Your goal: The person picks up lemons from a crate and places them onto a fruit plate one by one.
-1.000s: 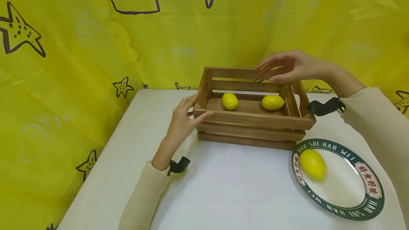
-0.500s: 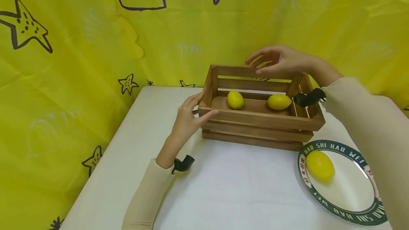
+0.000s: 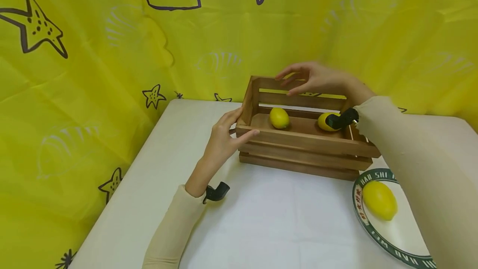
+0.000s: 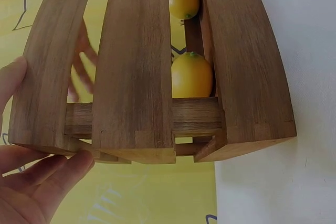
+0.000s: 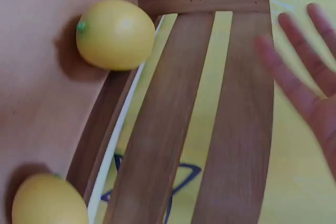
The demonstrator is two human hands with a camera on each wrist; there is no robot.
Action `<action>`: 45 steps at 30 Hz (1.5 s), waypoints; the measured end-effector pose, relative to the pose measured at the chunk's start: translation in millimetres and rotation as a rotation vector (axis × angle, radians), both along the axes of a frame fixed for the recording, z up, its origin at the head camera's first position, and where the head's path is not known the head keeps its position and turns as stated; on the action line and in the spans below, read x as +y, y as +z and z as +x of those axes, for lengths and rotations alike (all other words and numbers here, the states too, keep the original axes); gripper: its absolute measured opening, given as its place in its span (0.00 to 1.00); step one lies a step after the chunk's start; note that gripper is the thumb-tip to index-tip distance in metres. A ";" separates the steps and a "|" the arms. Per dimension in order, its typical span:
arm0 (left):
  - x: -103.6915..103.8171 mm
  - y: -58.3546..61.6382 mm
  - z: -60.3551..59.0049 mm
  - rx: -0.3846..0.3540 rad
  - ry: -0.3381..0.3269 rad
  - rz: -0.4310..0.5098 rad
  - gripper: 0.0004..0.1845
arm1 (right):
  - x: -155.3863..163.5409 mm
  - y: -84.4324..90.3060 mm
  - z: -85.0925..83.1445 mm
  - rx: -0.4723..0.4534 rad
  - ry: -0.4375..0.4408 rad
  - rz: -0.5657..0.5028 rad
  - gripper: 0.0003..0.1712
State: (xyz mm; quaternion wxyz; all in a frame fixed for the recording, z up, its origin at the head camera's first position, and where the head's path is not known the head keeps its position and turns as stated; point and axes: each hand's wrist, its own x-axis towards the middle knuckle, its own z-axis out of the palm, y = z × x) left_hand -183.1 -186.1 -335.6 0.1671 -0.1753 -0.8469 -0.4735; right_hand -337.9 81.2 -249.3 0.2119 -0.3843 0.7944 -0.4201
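Note:
A slatted wooden crate (image 3: 298,138) stands at the table's far side with two lemons inside, the left lemon (image 3: 279,118) and the right lemon (image 3: 323,121). My left hand (image 3: 221,138) grips the crate's near left corner, thumb over the front slat and fingers along the end. In the left wrist view, fingertips (image 4: 79,162) lie against the crate's end. My right hand (image 3: 313,79) hovers over the crate near the back slats, fingers spread and loosely bent, holding nothing. The right wrist view shows the lemon (image 5: 116,35) on the crate's floor, apart from that hand.
A plate (image 3: 374,235) with a green lettered rim sits at front right, partly hidden by the right sleeve (image 3: 422,177). One larger lemon (image 3: 380,200) lies on it. A yellow patterned curtain (image 3: 209,53) hangs right behind the white table (image 3: 269,215).
My right hand has moved left over the crate, its wrist mount now overlapping the right lemon. The left hand keeps its grip. The whole view has shifted slightly.

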 end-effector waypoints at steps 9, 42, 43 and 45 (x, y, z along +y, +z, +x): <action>5.0 -1.6 -0.7 -0.024 -0.017 0.013 0.39 | -14.5 -20.9 -8.7 0.016 0.069 0.173 0.30; 1.5 -2.5 1.4 -0.020 0.023 0.014 0.38 | -17.8 -57.4 -14.9 0.078 0.201 0.512 0.27; 1.8 -2.3 1.3 -0.019 0.023 0.015 0.38 | -17.3 -58.2 -14.9 0.052 0.193 0.514 0.27; 2.6 -2.1 0.9 -0.018 0.020 0.015 0.38 | -16.0 -60.2 -14.2 -0.018 0.170 0.523 0.27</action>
